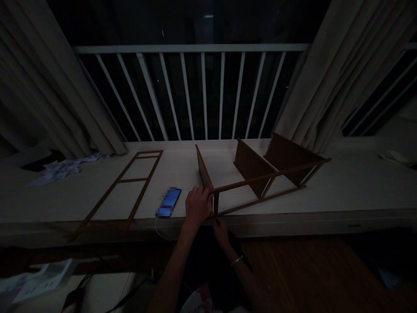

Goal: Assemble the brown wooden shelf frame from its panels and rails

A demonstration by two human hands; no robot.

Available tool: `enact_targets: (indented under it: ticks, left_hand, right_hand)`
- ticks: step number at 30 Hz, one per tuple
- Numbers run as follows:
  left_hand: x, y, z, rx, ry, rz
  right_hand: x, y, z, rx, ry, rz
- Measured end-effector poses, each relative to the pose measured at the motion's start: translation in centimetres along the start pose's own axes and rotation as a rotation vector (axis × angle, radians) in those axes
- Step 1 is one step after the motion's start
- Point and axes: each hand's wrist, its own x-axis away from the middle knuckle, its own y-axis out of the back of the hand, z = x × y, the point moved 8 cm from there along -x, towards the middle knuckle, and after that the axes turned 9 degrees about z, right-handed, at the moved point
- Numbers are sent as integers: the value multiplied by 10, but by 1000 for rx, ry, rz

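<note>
A partly built wooden shelf lies on its side on the pale window ledge, its side frame facing me and several boards running back from it. My left hand is wrapped around the near left corner of this shelf, by its end board. Just below that corner, at the ledge's front edge, my right hand is closed with the fingers pinched together. What sits between those fingers is too dark and small to see. A separate ladder-like wooden side frame lies to the left, its near end overhanging the ledge.
Between the loose frame and my left hand lies a lit phone with a white cable. Crumpled papers are at the far left. White railings and curtains stand behind the ledge. A white box is at lower left.
</note>
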Motion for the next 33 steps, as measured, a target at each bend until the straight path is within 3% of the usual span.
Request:
enact_targets:
  ticks: [12, 19, 23, 28, 33]
  left_hand:
    - [-1, 0, 1, 6, 14, 15]
    - [-1, 0, 1, 7, 5, 25]
    - [-1, -1, 1, 5, 2, 16]
    - [-1, -2, 0, -5, 6, -1]
    - [-1, -1, -1, -10, 9, -5]
  right_hand:
    - [7, -1, 3, 165, 48, -73]
    - [7, -1, 11, 267, 165, -74]
    - [23, 4, -17, 204, 46, -100]
    - [72, 5, -57, 78, -41, -44]
    - [82, 15, -49, 15, -36, -33]
